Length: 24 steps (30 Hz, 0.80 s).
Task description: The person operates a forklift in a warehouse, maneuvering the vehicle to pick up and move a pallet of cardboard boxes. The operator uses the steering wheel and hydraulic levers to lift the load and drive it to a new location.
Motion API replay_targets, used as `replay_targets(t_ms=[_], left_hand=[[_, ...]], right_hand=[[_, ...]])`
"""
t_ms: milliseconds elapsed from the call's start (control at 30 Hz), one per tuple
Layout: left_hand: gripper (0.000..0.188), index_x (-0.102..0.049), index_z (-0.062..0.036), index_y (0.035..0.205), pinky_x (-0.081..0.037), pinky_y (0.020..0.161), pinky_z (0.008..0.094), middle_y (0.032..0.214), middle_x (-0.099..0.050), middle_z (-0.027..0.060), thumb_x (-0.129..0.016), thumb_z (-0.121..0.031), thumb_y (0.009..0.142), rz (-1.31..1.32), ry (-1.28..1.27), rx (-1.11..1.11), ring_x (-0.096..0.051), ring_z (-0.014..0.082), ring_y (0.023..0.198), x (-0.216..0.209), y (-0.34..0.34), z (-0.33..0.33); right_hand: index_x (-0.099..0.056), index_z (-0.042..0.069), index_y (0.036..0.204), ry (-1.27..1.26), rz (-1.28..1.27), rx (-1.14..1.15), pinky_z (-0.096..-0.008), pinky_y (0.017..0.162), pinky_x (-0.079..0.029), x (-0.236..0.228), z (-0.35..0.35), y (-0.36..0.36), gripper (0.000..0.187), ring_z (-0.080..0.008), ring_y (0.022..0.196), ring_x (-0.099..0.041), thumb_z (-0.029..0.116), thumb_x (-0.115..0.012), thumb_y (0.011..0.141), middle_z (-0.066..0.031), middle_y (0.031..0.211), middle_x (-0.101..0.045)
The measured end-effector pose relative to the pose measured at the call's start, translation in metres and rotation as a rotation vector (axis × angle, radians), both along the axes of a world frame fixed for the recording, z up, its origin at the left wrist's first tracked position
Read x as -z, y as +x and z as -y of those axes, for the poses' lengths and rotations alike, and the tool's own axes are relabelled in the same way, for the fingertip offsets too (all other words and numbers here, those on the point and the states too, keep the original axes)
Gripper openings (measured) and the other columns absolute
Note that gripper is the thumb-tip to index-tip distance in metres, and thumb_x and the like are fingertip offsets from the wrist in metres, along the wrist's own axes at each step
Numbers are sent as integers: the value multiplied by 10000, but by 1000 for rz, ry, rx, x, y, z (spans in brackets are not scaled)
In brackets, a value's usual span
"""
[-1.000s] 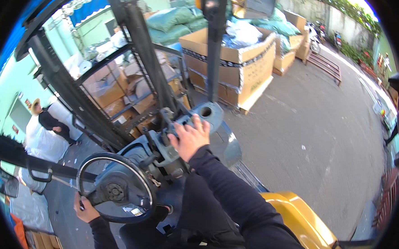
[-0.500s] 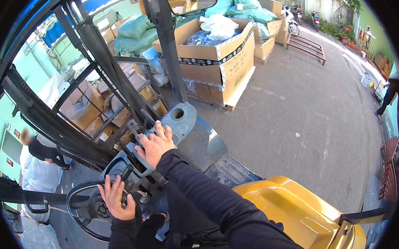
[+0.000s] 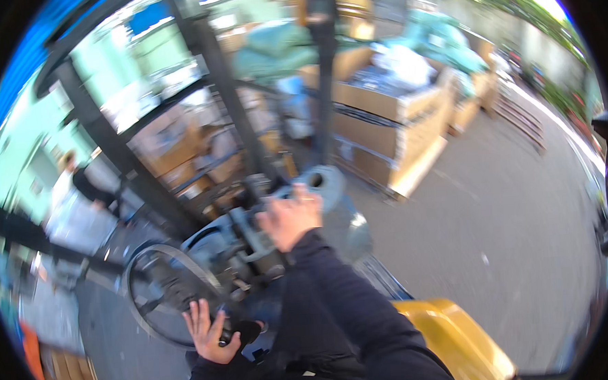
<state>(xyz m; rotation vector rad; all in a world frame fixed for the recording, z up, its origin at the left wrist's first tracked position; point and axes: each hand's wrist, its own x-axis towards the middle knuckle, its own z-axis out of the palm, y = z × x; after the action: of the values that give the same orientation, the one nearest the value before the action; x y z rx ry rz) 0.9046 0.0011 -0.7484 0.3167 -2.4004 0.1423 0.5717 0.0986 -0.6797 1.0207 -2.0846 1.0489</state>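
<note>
I sit at the controls of a forklift. My left hand (image 3: 214, 334) lies with its palm against the dark knob (image 3: 226, 336) on the near rim of the steering wheel (image 3: 137, 305). Its fingers are spread, not wrapped round the knob. Over the grey dashboard (image 3: 328, 189), my right hand (image 3: 292, 219) reaches forward with fingers stretched out and slightly apart. It rests at the control levers, which it mostly covers; motion blur softens its fingertips. The dark mast (image 3: 226, 91) rises ahead, with several cardboard boxes (image 3: 177, 138) beyond it.
A large open carton (image 3: 361, 104) with white and blue bags stands on a pallet (image 3: 420, 170) ahead right. Green sacks (image 3: 276, 50) are piled behind. A person in dark clothes (image 3: 90, 184) is at the left. Grey pavement (image 3: 486, 249) stretches right; a metal frame (image 3: 520, 120) lies on it.
The view has swung left and blurred, so the surroundings sit further right. The steering wheel has turned: its knob and my left hand are now at the near rim. My right hand stays at the levers.
</note>
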Motion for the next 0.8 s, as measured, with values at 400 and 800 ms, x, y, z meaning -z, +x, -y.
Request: replay_targets(t_ms=[400, 800], left_hand=[[529, -744, -143, 1231, -178, 1199, 673, 1576, -460, 197, -766, -219, 708, -334, 75, -411, -377, 437, 1486, -33, 88, 75], [626, -655, -108, 1341, -259, 1181, 656, 1571, -460, 185, -758, -167, 726, -507, 192, -295, -413, 415, 1467, -33, 63, 94]], right_hand=[[-728, 137, 1183, 69, -228, 109, -560, 1076, -332, -4, 15, -28, 353, -407, 1301, -554, 369, -678, 923, -80, 1117, -753], [-699, 149, 1264, 229, -100, 166, -554, 1110, -338, -17, 32, -48, 391, -396, 1343, -528, 364, -667, 939, -152, 1193, -724]])
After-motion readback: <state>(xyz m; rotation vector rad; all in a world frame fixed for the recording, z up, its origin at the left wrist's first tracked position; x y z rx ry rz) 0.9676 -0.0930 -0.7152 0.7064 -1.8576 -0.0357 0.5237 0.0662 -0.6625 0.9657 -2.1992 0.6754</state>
